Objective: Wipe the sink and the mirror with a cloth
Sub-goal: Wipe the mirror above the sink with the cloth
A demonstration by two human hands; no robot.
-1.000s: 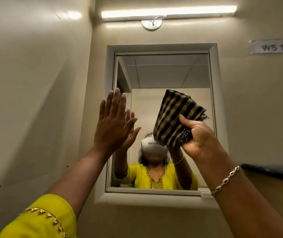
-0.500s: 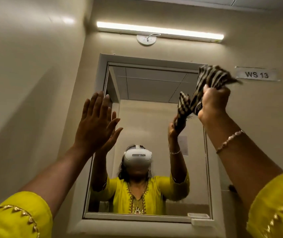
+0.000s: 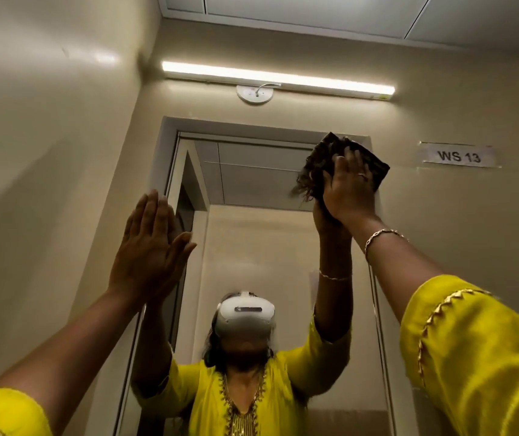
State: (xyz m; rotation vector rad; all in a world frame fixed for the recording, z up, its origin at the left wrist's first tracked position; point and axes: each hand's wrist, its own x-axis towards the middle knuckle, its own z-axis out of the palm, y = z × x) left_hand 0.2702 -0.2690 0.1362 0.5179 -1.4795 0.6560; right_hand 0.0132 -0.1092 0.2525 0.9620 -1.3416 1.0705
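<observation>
The wall mirror (image 3: 261, 240) in its pale frame fills the middle of the head view and reflects me. A dark striped cloth (image 3: 313, 171) lies bunched against the mirror's upper right corner. My right hand (image 3: 348, 191) presses it onto the glass, fingers spread flat over it. My left hand (image 3: 151, 247) is raised at the mirror's left edge, fingers straight and together, holding nothing. The sink is out of view.
A side wall (image 3: 47, 184) stands close on my left. Above the mirror runs a lit tube lamp (image 3: 277, 78). A "WS 13" label (image 3: 458, 156) is stuck on the wall to the right of the mirror's top corner.
My right hand carried the cloth from the mirror's middle up to its top right corner and went from gripping it to pressing it flat. The view tilted upward. My left hand stayed raised.
</observation>
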